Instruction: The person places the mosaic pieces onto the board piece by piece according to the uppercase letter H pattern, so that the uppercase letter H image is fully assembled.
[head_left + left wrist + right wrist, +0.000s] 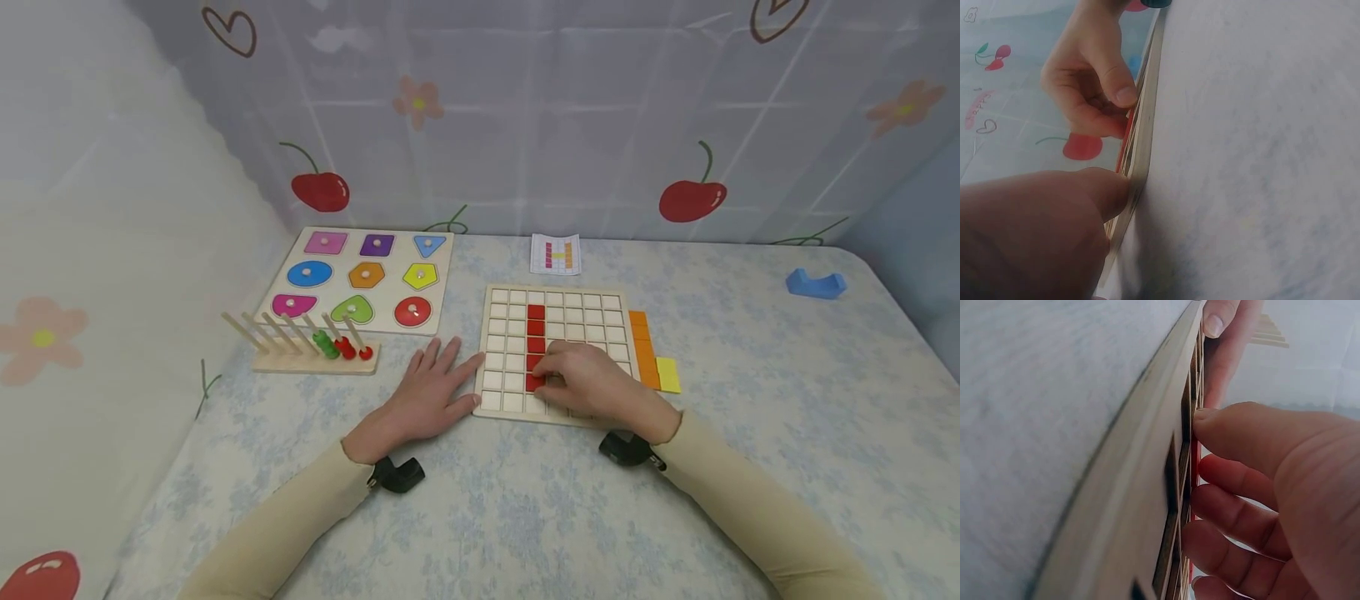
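Observation:
A wooden grid board [512,402] lies flat, with several red tiles [536,327] in one column. My right hand [588,381] is over the board, thumb and fingertips pinching at the lowest red tile [532,383]. In the right wrist view the right hand [1272,487] has its thumb and index finger on either side of a strip of red. Spread fingers of my left hand [423,400] touch the board's left edge. The left wrist view shows the left hand [1041,219] at the board's edge, the right hand [1088,75] beyond it.
Right of the board lie orange tiles [647,367] and a yellow tile [669,375]. A pattern card [537,260] sits behind it. On the left are a shape puzzle [390,296] and a peg stand with beads [288,362]. A blue holder [816,286] stands far right.

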### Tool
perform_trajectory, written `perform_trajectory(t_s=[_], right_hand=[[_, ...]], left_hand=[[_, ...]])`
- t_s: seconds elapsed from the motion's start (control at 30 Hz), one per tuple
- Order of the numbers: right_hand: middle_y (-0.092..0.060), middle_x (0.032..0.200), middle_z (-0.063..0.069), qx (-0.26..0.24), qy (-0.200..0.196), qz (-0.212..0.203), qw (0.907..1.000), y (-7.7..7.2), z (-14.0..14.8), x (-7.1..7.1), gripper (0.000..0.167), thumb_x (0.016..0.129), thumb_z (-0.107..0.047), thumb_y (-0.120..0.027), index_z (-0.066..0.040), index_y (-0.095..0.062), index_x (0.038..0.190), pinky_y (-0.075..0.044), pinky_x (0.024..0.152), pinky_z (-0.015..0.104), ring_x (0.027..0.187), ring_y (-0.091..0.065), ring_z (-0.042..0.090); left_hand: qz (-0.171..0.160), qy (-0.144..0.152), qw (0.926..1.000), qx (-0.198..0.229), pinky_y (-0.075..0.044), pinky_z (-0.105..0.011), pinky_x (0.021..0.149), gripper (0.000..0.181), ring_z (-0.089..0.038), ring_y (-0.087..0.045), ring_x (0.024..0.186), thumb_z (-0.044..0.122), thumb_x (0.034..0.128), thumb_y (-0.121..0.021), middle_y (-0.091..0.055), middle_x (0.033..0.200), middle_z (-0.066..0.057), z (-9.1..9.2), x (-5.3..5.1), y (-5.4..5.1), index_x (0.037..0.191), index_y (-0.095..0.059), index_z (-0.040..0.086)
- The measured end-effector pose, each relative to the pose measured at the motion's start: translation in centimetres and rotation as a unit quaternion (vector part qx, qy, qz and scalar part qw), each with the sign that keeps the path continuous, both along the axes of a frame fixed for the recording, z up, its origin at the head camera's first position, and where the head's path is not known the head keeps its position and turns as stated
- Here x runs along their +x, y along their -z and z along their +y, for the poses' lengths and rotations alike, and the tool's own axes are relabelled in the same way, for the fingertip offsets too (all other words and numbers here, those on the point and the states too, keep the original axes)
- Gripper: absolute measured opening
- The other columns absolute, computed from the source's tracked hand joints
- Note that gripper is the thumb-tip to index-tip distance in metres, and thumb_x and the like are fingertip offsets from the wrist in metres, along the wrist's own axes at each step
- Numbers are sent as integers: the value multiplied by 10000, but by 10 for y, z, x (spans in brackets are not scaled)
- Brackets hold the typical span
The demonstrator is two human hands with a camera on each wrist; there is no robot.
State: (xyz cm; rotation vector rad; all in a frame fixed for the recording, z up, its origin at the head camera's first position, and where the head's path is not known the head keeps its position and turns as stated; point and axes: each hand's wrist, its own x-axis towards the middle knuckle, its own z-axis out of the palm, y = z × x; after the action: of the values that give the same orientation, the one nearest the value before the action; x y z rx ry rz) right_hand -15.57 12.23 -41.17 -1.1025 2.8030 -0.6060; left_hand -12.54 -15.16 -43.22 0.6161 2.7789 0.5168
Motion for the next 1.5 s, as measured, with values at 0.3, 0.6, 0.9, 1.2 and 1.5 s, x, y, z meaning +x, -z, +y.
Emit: perform_trajectory(t_s=[0.3,0.6,0.9,1.2,1.5], right_hand=[[-650,848,-46,-5,77,-37,10000,2,0,0,146,865,-196,-805,-120,-799,990,-466,667,225,722,-511,78],[-662,852,-50,-47,3,-23,10000,-1,1,0,142,865,-205,-806,-123,-799,981,-473,673,230,731,-527,72],[-711,897,-4,-266,159,13,9995,-14,26,-5,191,857,-189,-815,-93,-804,1021,-462,638,238,711,-518,73],[-759,947,40,-481,699,-39,9964,-21,84,-6,257,826,-135,-840,-39,-791,1060,-498,644,249,776,-621,143],[-747,892,9,-761,1065,526,9900,-9,143,2,257,756,-100,-883,-68,-806,998,-476,637,269,738,-573,106]], left_hand=[[-26,4,10000,17,-107,-672,1240,652,-491,-62,1576,428,1024,-534,-176,1704,-203,0,1,-3,1609,-339,214],[-5,11,10000,74,-115,-676,1236,649,-499,-78,1571,411,1020,-549,-193,1697,-212,0,2,-4,1601,-357,198],[21,18,9999,104,-107,-680,1234,638,-502,-71,1570,394,1021,-552,-196,1693,-222,1,2,-4,1597,-366,193],[-24,1,10000,36,-109,-671,1238,660,-496,-71,1572,408,1016,-558,-182,1701,-209,-1,2,-3,1606,-347,198],[-24,45,9999,94,-103,-672,1239,657,-492,-56,1576,415,1022,-545,-168,1704,-209,0,1,-1,1608,-340,200]])
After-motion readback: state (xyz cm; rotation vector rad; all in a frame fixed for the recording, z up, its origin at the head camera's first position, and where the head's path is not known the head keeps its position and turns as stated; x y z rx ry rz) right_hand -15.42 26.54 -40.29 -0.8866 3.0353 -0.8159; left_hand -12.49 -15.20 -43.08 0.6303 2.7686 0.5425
